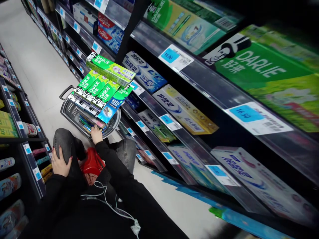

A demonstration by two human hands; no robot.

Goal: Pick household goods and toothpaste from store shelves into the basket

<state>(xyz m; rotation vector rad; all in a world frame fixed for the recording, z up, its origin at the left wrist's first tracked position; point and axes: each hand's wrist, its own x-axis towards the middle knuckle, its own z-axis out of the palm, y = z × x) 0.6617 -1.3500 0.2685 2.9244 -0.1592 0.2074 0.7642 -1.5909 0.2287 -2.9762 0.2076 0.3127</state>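
A dark grey shopping basket [72,114] stands on the floor in front of my knees. My right hand [96,134] is at its near rim with the fingers curled closed over the edge; the fingertips are partly hidden. Green Darlie toothpaste boxes [93,88] stand in a row across the basket's far side. One more Darlie box [111,70] lies crosswise on top, and a blue-and-green box [113,104] leans at the right end. Smaller packages [86,125] lie lower in the basket. My left hand [60,162] rests on my left knee, fingers spread, holding nothing.
Close on the right rises a shelf [199,83] of toothpaste boxes with price tags. Another shelf [22,132] with bottles and packs runs along the left. The aisle floor [37,73] stretches away between them. A red plastic object [92,166] is between my legs; a white cable [107,199] hangs over my lap.
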